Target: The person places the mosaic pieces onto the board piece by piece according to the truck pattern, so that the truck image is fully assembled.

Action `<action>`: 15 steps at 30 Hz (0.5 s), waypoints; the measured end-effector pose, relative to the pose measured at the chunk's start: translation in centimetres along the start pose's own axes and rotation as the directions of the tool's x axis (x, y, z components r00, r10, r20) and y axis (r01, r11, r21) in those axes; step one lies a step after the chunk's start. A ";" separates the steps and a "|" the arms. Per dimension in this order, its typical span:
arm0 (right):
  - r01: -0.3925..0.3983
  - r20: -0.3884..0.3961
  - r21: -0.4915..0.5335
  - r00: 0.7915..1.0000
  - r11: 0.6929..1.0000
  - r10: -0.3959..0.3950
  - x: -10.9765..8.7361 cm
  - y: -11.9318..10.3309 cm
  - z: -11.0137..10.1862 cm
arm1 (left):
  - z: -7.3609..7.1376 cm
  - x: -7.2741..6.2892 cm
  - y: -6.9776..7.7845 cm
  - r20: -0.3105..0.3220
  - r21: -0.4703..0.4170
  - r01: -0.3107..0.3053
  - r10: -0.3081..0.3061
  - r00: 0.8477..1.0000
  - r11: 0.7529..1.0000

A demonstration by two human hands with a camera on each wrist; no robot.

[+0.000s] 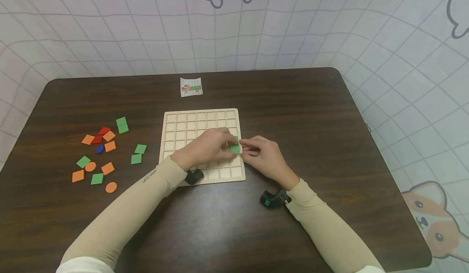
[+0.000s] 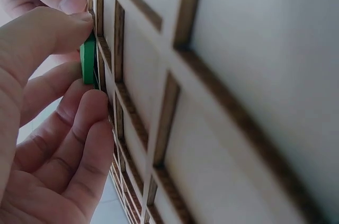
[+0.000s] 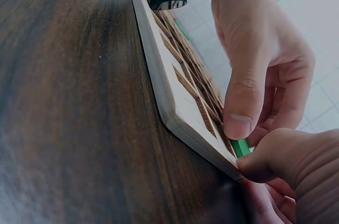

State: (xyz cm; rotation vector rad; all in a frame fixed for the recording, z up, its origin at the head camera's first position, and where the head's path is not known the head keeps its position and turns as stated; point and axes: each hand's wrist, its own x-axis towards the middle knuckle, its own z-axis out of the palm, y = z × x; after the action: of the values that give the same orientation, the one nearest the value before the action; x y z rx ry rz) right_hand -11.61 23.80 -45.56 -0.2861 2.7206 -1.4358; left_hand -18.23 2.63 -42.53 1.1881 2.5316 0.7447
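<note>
My left hand (image 1: pixel 210 145) reaches over a pale wooden grid board (image 1: pixel 190 125). Its thumb and fingers pinch a green square tile (image 1: pixel 235 149) at the board's right side; the tile's edge (image 2: pixel 88 62) shows between them in the left wrist view. A bit more green shows just beyond the index finger. Against the board's right edge rest the fingertips of my right hand (image 1: pixel 265 157), thumb and index finger apart. In the right wrist view the right thumb (image 3: pixel 259 163) touches the board's rim close to the green tile (image 3: pixel 241 147); its other fingers are partly hidden.
Loose tiles lie left of the board: green squares (image 1: pixel 136 159), orange squares (image 1: pixel 108 168), orange rounds (image 1: pixel 111 187), red pieces (image 1: pixel 97 139) and a blue piece (image 1: pixel 100 149). A small printed card (image 1: pixel 191 87) lies behind the board on the dark table (image 1: pixel 311 118).
</note>
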 end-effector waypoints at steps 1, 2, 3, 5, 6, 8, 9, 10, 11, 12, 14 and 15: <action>0.002 -0.001 0.001 1.000 1.000 -0.002 0.0 0.0 0.0 | 0.0 0.0 0.0 0.001 -0.001 0.001 -0.001 1.000 1.000; 0.002 -0.003 0.001 1.000 1.000 -0.002 0.0 0.0 0.0 | 0.0 -0.1 0.0 0.002 0.001 0.002 -0.002 1.000 1.000; 0.002 -0.004 0.002 1.000 1.000 -0.002 0.0 0.0 0.0 | 0.0 -0.1 0.1 0.003 0.003 0.003 -0.003 1.000 1.000; 0.007 -0.006 0.002 1.000 1.000 -0.007 0.0 0.0 0.1 | 0.0 -0.2 0.1 0.002 0.008 0.004 -0.004 1.000 1.000; 0.007 -0.007 0.003 1.000 1.000 -0.007 0.0 0.0 0.1 | -0.1 -0.2 0.1 0.000 0.011 0.003 -0.003 1.000 1.000; 0.008 -0.007 0.005 1.000 1.000 -0.008 0.0 -0.1 0.1 | -0.1 -0.3 0.1 -0.004 0.015 0.001 -0.001 1.000 1.000; 0.009 -0.007 0.006 1.000 1.000 -0.009 0.0 -0.1 0.1 | -0.1 -0.3 0.2 -0.006 0.017 0.000 0.001 1.000 1.000; 0.011 -0.007 0.007 1.000 1.000 -0.011 -0.1 -0.1 0.2 | -0.2 -0.3 0.2 -0.007 0.017 -0.001 0.002 1.000 1.000; 0.012 -0.008 0.007 1.000 1.000 -0.012 0.0 0.0 0.2 | -0.2 -0.3 0.2 -0.008 0.016 -0.002 0.002 1.000 1.000; 0.010 -0.009 0.009 1.000 1.000 -0.010 -0.1 0.0 0.2 | -0.2 -0.4 0.2 -0.008 0.015 -0.002 0.002 1.000 1.000; 0.012 -0.015 0.008 1.000 1.000 -0.012 -0.1 0.0 0.2 | -0.3 -0.4 0.2 -0.005 0.016 0.000 0.000 1.000 1.000; 0.013 -0.017 0.008 1.000 1.000 -0.013 -0.1 0.1 0.1 | -0.3 -0.4 0.2 -0.003 0.016 0.001 -0.001 1.000 1.000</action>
State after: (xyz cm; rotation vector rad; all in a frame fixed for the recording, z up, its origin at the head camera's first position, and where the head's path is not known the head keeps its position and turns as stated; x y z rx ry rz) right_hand -11.50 23.74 -45.72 -0.2931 2.7304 -1.4589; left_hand -18.00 2.34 -42.21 1.1912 2.5455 0.7276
